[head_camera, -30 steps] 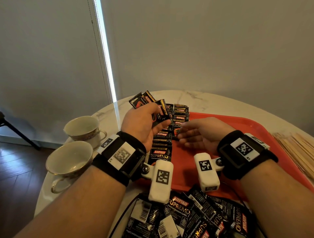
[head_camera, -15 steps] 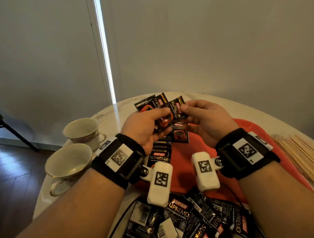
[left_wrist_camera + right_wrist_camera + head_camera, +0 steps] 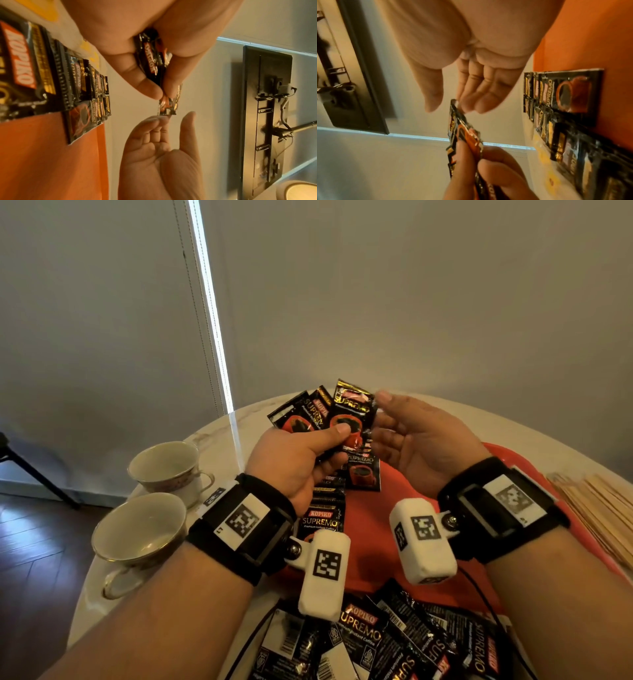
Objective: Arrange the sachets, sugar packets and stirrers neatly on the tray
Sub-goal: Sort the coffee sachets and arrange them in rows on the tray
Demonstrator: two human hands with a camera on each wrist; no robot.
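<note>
I see my left hand (image 3: 294, 460) raised above the tray (image 3: 373, 542), thumb and fingers clamped on a fan (image 3: 329, 416) of three or so black coffee sachets, faces toward me. From the left wrist view the thumb and forefinger pinch the fan near its lower end, with the sachet tips poking out past the fingertips (image 3: 150, 89)

My right hand (image 3: 421, 443) sits just beside the fan, palm turned up and in, fingers loosely extended, gripping nothing. Its fingertips (image 3: 471, 104) are at the corner of the nearest sachet; I cannot tell whether they actually touch it or sit a hair off

On the tray, a row (image 3: 325, 515) of sachets lies overlapped like shingles along the left side, running away from me, and one sachet (image 3: 363, 472) lies flat just right of that row, cup picture up. The rest of the orange surface I see is bare

A pile (image 3: 394, 642) of loose sachets lies on the table (image 3: 219, 440) at the tray's near edge, some face up, some showing barcodes. Wooden stirrers (image 3: 599, 508) lie bunched on the table to the right of the tray. Two cups (image 3: 140, 532) stand on the left, off the tray
</note>
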